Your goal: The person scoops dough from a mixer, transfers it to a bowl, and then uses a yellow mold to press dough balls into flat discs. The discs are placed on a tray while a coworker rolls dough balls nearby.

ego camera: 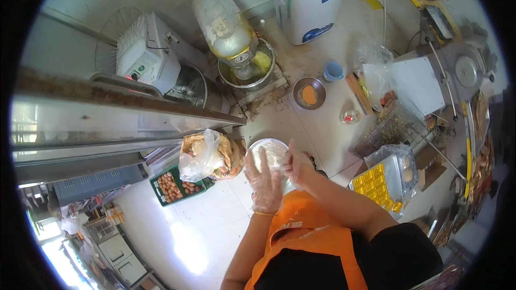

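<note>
My left hand [264,185], in a clear plastic glove with a yellow band at the wrist, is spread with its fingers apart and nothing visible in it. Close on its right is my right hand [297,167], raised with one finger pointing up; whether it holds anything is unclear. Both are above a round metal bowl [267,143] of white powder or dough, which they partly cover. Left of the bowl stands an open paper sack [232,157] with a clear plastic bag [200,162] on it.
A stand mixer [225,24] has yellow mix in its bowl. A metal bowl [298,98] with orange contents, a blue plastic container [333,71] and a small jar [350,117] stand on the floor. Brown eggs [169,187] fill a green crate; yellow moulds [370,185] lie on a tray at right.
</note>
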A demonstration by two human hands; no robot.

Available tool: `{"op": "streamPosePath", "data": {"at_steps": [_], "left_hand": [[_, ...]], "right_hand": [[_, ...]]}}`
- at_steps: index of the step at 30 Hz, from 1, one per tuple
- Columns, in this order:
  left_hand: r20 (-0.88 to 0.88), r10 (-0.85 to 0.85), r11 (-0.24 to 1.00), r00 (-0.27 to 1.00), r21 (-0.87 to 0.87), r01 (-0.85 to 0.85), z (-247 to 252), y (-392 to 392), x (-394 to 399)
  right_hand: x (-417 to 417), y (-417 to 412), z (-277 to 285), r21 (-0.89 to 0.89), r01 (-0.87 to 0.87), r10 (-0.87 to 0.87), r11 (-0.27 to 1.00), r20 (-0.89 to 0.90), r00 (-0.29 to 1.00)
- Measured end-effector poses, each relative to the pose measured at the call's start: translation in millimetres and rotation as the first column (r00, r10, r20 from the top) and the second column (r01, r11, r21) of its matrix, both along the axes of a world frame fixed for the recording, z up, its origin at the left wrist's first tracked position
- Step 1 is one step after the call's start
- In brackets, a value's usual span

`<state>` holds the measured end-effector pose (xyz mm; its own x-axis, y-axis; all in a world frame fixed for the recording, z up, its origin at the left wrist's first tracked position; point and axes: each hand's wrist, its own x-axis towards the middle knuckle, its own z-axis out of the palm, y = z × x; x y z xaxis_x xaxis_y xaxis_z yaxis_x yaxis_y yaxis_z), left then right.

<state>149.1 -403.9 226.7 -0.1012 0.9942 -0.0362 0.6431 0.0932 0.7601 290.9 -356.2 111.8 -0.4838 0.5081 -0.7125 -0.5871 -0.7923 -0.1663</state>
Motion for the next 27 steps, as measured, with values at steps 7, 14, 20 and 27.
{"op": "streamPosePath", "data": {"at_steps": [7, 14, 20, 27], "left_hand": [[-0.338, 0.148, 0.906, 0.929, -0.330, -0.264, -96, -135, -41], [-0.475, 0.013, 0.363, 0.880, -0.818, -0.447, -181, -473, -27], [-0.587, 0.472, -0.066, 0.658, -0.768, -0.637, -126, -402, 23], [-0.576, 0.470, -0.026, 0.668, -0.766, -0.643, -127, -368, 24]], "right_hand": [[14, 199, -76, 0.025, 0.017, -0.023, 1.000, 0.257, 0.966], [-30, 360, -224, 0.241, -0.037, -0.043, 0.970, 0.319, 0.947], [-87, 439, -293, 0.206, -0.521, 0.077, 0.828, 0.879, 0.470], [-80, 444, -295, 0.228, -0.810, -0.385, 0.540, 0.923, 0.004]]}}
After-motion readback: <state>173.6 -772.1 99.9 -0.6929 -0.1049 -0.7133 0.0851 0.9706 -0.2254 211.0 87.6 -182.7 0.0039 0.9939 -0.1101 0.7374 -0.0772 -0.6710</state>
